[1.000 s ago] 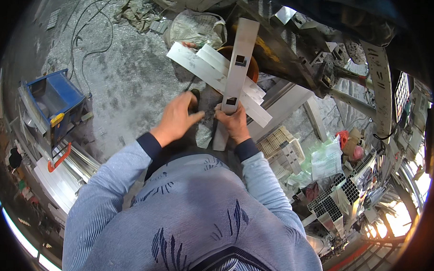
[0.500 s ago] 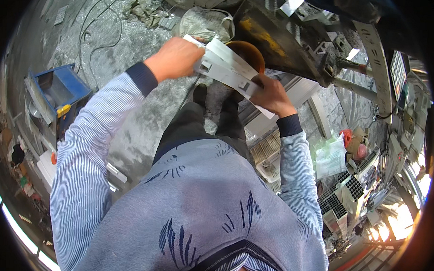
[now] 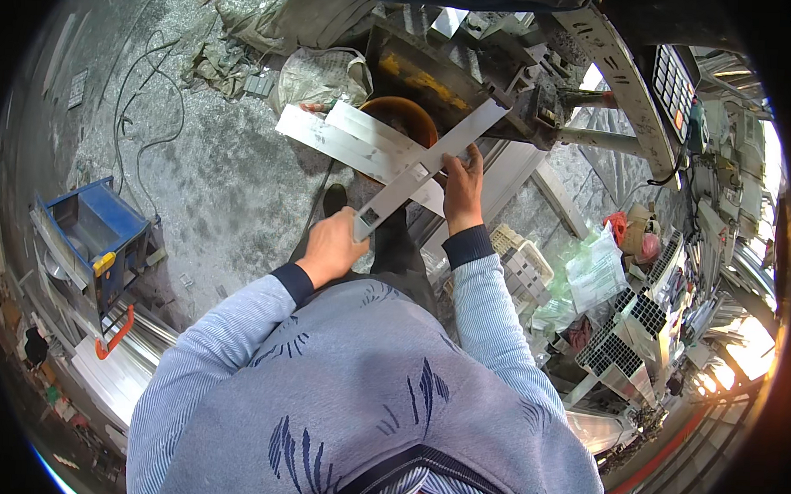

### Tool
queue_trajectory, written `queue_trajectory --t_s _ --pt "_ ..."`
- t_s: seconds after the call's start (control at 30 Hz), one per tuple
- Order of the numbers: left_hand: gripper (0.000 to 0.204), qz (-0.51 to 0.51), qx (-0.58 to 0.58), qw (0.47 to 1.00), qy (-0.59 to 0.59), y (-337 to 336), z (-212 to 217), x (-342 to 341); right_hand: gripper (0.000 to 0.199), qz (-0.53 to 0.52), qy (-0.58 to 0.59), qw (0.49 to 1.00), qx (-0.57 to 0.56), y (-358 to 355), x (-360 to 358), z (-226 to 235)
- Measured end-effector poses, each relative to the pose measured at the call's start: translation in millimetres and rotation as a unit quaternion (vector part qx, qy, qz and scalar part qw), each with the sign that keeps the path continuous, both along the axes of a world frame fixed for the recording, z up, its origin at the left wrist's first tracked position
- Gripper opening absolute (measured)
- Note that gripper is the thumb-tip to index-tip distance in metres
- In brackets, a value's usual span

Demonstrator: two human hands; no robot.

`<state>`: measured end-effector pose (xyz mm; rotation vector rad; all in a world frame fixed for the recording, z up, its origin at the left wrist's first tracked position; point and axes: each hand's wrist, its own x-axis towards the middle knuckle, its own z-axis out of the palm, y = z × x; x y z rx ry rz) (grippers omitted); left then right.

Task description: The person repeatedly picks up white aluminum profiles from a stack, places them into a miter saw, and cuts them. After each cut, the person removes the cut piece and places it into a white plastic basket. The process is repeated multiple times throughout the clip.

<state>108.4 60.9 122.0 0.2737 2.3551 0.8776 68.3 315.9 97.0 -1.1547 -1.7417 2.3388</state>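
A long silver metal profile (image 3: 395, 195) with square cutouts is held at a slant, from near my body on the left up to the far right. My left hand (image 3: 333, 247) is closed on its near end. My right hand (image 3: 464, 190) grips its right edge around the middle, thumb and fingers at the metal. Beneath it, two flat pale metal strips (image 3: 329, 142) cross at another angle, lying over part of an orange-brown round bucket (image 3: 404, 117). What supports the strips is hidden.
A dark machine frame with yellow patches (image 3: 423, 78) stands beyond the bucket, beside a white sack (image 3: 325, 77). To the left is a blue metal bin (image 3: 109, 215); a cable (image 3: 143, 107) lies on the floor. Baskets (image 3: 521, 260) and plastic bags (image 3: 595, 271) are at right.
The cutout profile has turned from sloping down rightward to rising rightward. My left hand has come nearer my body; my right hand has shifted left. The strips beneath are more exposed.
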Motion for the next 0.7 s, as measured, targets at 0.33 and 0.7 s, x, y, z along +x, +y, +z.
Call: queue_trajectory --t_s 0.33,0.7 --pt "0.054 0.087 0.148 0.976 -0.131 30 -25 9 0.067 0.061 0.066 0.994 -0.065 32 -37 -13" --pt "0.044 0.095 0.113 0.98 -0.132 44 -37 5 0.04 0.137 0.124 0.976 0.118 54 -70 -15"
